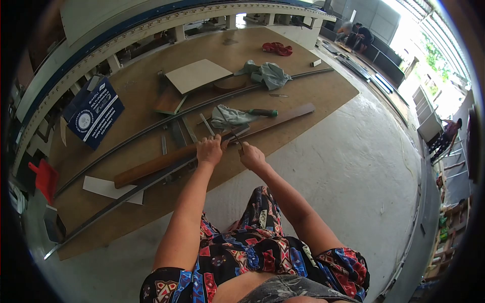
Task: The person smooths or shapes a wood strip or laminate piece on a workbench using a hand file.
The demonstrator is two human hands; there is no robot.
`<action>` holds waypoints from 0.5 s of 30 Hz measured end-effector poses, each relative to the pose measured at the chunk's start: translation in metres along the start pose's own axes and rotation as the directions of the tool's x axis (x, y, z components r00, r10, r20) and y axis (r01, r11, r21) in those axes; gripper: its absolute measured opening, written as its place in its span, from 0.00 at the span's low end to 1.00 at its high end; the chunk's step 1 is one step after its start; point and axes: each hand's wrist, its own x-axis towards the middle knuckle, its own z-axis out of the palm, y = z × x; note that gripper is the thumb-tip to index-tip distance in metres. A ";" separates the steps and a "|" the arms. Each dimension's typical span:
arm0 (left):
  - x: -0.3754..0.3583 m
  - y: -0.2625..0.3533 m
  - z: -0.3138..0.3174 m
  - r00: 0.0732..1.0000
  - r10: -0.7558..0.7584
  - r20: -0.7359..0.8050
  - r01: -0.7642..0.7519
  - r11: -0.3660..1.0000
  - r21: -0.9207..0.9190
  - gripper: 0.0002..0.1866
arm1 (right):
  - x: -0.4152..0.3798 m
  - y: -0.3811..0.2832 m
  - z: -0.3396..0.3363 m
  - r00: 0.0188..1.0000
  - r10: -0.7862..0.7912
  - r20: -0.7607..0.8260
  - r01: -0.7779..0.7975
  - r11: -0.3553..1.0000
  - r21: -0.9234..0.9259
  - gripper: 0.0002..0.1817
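My left hand (pixel 209 150) is closed over a long grey metal profile (pixel 129 196), near its far right end. The profile runs diagonally down to the lower left, past the board's edge. My right hand (pixel 252 155) is closed around the near end of a thin, dark, rod-like tool (pixel 231 130), which crosses the profile close to my left hand. Its exact kind cannot be made out. A brown wooden strip (pixel 156 164) lies beside the profile. Just beyond my hands are a grey-green cloth (pixel 233 117) and a tool with a black and green handle (pixel 263 112).
The brown board (pixel 313 86) also bears a beige panel (pixel 198 76), another cloth (pixel 273 76), red cloth (pixel 277 48), a long curved-looking strip (pixel 121 137) and a blue box (pixel 94 112). A red dustpan (pixel 45 180) stands left. Other people are in the background at right.
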 end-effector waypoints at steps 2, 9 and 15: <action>0.000 0.001 0.001 1.000 -0.005 -0.002 0.005 1.000 -0.008 0.23 | -0.018 0.003 -0.001 1.000 0.008 -0.008 -0.008 1.000 -0.025 0.12; 0.000 -0.001 0.002 1.000 0.005 -0.016 -0.006 1.000 -0.023 0.22 | -0.099 0.044 0.004 0.999 0.041 0.034 -0.040 0.999 -0.022 0.12; 0.000 -0.002 0.006 0.999 0.020 -0.040 -0.020 1.000 -0.018 0.24 | -0.063 0.025 -0.004 1.000 0.001 -0.003 -0.001 1.000 -0.011 0.11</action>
